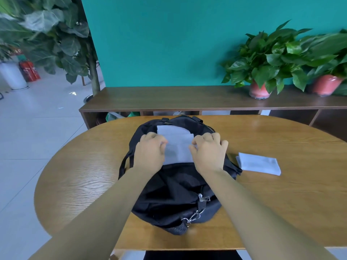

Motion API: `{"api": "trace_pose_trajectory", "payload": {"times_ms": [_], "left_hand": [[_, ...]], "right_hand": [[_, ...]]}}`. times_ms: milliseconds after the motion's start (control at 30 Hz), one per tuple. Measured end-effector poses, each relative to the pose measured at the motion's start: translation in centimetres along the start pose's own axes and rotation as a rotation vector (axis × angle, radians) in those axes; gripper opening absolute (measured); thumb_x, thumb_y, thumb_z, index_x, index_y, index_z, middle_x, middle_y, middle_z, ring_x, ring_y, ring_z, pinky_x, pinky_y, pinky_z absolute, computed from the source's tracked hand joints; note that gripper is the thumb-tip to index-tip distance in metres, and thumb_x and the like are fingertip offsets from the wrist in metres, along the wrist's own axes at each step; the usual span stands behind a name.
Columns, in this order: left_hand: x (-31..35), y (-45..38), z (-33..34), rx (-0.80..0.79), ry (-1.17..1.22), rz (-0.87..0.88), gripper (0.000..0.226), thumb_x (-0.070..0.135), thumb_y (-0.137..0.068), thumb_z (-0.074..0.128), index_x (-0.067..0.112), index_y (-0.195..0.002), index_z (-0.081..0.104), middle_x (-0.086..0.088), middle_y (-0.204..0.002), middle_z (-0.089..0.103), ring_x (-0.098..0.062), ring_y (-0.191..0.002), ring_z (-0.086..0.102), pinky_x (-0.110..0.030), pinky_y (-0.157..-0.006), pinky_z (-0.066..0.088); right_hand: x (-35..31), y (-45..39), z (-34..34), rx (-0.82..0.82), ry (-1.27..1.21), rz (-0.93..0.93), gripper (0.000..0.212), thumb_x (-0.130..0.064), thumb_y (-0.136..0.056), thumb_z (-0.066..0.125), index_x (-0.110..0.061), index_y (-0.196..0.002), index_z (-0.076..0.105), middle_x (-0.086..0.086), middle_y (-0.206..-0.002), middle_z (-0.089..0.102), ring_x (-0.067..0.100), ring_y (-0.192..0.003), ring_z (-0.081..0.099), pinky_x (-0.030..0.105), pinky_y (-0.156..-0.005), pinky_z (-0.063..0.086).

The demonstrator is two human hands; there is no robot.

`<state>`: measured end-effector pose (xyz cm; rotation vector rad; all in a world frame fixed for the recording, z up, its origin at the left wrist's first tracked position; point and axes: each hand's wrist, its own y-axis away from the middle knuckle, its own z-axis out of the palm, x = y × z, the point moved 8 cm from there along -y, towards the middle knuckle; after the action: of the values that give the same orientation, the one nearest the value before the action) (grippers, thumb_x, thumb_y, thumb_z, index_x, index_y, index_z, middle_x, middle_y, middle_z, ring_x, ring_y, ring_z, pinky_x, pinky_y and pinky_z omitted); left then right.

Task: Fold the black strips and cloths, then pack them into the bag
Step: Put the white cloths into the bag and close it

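Note:
A black bag (174, 190) lies in the middle of the wooden table (78, 177), its metal clip toward me. On its far half rests a pale grey cloth (177, 145), partly folded in layers. My left hand (150, 149) pinches the cloth's left edge and my right hand (208, 149) pinches its right edge, both with curled fingers. A second pale cloth (258, 163), folded into a flat rectangle, lies on the table to the right of the bag. No black strips are visible apart from the bag's own straps.
Behind the table runs a low wooden shelf (169, 99) against a teal wall, with two potted plants (262, 72) in red pots at its right. A large leafy plant (56, 34) and a red fire extinguisher (30, 71) stand on the tiled floor at left.

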<state>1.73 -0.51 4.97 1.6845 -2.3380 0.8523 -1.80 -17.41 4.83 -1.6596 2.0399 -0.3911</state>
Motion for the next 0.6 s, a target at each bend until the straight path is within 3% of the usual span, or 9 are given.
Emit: {"api": "trace_pose_trajectory", "payload": {"times_ms": [67, 133, 333, 433, 500, 600], "left_hand": [[1.2, 0.7, 0.9, -0.104, -0.046, 0.115, 0.031, 0.012, -0.099, 0.044, 0.025, -0.119, 0.064, 0.009, -0.126, 0.056, -0.02, -0.12, 0.044, -0.036, -0.096, 0.029], [1.5, 1.5, 2.1, -0.215, -0.083, 0.14, 0.041, 0.009, -0.099, 0.039, 0.029, -0.128, 0.059, 0.015, -0.131, 0.055, -0.015, -0.126, 0.042, -0.032, -0.094, 0.019], [1.2, 2.2, 2.5, -0.261, -0.036, 0.06, 0.048, 0.003, -0.099, 0.033, 0.028, -0.134, 0.054, 0.012, -0.132, 0.055, -0.013, -0.127, 0.044, -0.025, -0.091, 0.012], [2.3, 2.1, 2.1, -0.224, 0.001, 0.067, 0.052, -0.004, -0.095, 0.036, 0.025, -0.135, 0.054, 0.005, -0.128, 0.059, -0.01, -0.136, 0.039, -0.027, -0.1, 0.015], [4.0, 1.9, 1.9, -0.181, 0.003, 0.102, 0.05, -0.001, -0.097, 0.038, 0.026, -0.136, 0.053, 0.002, -0.133, 0.058, -0.012, -0.133, 0.043, -0.029, -0.104, 0.016], [7.7, 1.7, 2.8, -0.177, 0.046, 0.158, 0.045, 0.006, -0.101, 0.038, 0.026, -0.139, 0.05, 0.004, -0.134, 0.057, -0.016, -0.125, 0.047, -0.023, -0.092, 0.015]], "right_hand": [[-0.6, 0.8, -0.2, 0.042, -0.009, -0.092, 0.023, -0.027, -0.09, 0.051, -0.019, -0.077, 0.068, -0.003, -0.079, 0.062, 0.025, -0.096, 0.045, 0.035, -0.076, 0.017], [-0.9, 1.7, 0.8, -0.075, 0.015, -0.152, 0.032, -0.032, -0.094, 0.044, -0.021, -0.069, 0.063, -0.007, -0.075, 0.062, 0.021, -0.104, 0.042, 0.035, -0.08, 0.015], [-0.4, 2.1, 1.6, -0.237, 0.037, -0.115, 0.033, -0.027, -0.098, 0.036, -0.022, -0.069, 0.051, -0.007, -0.081, 0.063, 0.019, -0.122, 0.035, 0.038, -0.086, 0.014], [0.6, 1.7, 0.2, -0.168, -0.057, -0.103, 0.034, -0.024, -0.097, 0.039, -0.02, -0.066, 0.051, -0.007, -0.074, 0.063, 0.018, -0.125, 0.035, 0.034, -0.085, 0.013], [2.2, 1.5, -1.1, -0.093, -0.124, -0.062, 0.032, -0.024, -0.097, 0.042, -0.021, -0.073, 0.063, -0.01, -0.078, 0.066, 0.015, -0.124, 0.036, 0.029, -0.08, 0.008], [5.6, 1.4, -2.8, -0.004, -0.147, -0.029, 0.027, -0.026, -0.097, 0.045, -0.023, -0.091, 0.071, -0.01, -0.086, 0.068, 0.016, -0.121, 0.039, 0.027, -0.079, 0.008]]}}
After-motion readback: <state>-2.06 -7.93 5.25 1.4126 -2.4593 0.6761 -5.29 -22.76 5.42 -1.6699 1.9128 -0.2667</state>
